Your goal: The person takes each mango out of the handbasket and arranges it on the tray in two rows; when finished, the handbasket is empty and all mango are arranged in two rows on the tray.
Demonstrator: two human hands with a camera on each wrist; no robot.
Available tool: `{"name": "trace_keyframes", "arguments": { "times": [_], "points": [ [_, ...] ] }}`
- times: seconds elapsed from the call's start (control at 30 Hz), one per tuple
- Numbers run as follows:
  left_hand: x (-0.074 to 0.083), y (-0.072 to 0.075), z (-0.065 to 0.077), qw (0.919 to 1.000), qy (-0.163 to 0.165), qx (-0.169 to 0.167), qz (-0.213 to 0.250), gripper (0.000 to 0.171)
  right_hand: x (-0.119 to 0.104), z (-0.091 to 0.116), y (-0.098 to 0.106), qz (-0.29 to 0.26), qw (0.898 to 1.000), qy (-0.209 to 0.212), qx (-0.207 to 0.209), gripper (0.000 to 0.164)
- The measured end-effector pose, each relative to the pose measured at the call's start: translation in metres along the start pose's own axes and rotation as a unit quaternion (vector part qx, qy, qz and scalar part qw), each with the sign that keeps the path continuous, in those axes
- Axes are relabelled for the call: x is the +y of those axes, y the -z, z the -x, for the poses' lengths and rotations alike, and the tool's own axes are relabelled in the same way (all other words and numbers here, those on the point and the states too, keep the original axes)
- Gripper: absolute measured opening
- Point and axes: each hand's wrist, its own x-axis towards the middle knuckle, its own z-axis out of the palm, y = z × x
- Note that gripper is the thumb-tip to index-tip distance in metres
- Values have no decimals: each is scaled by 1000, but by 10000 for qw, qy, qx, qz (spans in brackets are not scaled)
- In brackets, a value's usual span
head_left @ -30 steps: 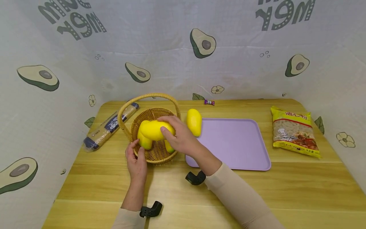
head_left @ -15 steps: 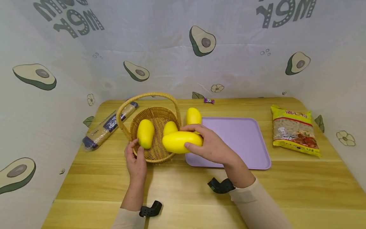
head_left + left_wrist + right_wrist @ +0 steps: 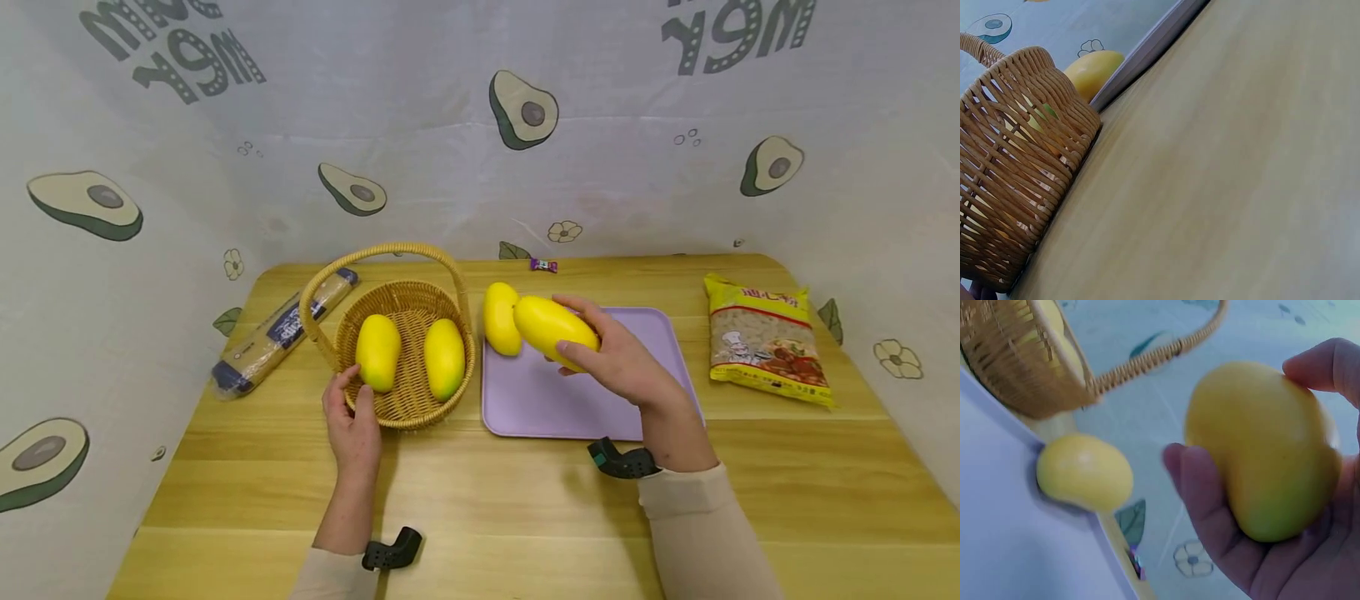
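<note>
My right hand (image 3: pixel 626 354) grips a yellow mango (image 3: pixel 553 329) over the lilac tray (image 3: pixel 555 408); in the right wrist view this mango (image 3: pixel 1260 450) sits between thumb and curled fingers. Another mango (image 3: pixel 502 321) lies at the tray's left edge, close to the held one's tip. Two mangoes, a left one (image 3: pixel 378 350) and a right one (image 3: pixel 445 358) with a greenish end, lie inside the wicker basket (image 3: pixel 408 422). My left hand (image 3: pixel 355 433) holds the basket's front-left rim; the left wrist view shows the basket wall (image 3: pixel 1022 162) and only a bit of the hand at the bottom corner.
A long plastic-wrapped pack (image 3: pixel 281 333) lies behind the basket to the left. The basket's handle (image 3: pixel 397 247) arches upward. A small purple wrapped candy (image 3: pixel 543 265) lies at the back edge. On the right is a yellow food bag (image 3: pixel 768 342). Printed curtains surround the wooden table (image 3: pixel 517 517).
My right hand has lifted a mango out of the basket and carried it right, over the tray. The left hand has stayed at the basket rim.
</note>
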Motion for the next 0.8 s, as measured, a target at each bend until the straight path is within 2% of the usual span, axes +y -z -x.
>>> {"name": "trace_keyframes", "arguments": {
  "times": [0.2,0.33,0.43,0.53,0.8],
  "points": [
    [1,0,2,10000,-41,25,-22,35,13,0,19,158,9924,-221,1202,77],
    [3,-1,1,10000,-74,23,-58,35,25,-3,26,-13,9836,-323,1772,80],
    [3,-1,2,9999,-84,19,-62,34,32,-6,29,-186,9788,-436,1993,84],
    [3,-1,1,10000,-78,7,-50,34,37,-7,30,-135,9744,-598,2161,86],
    [3,0,2,10000,-10,6,-21,34,45,-11,30,163,9714,-895,2195,73]
  ]
}}
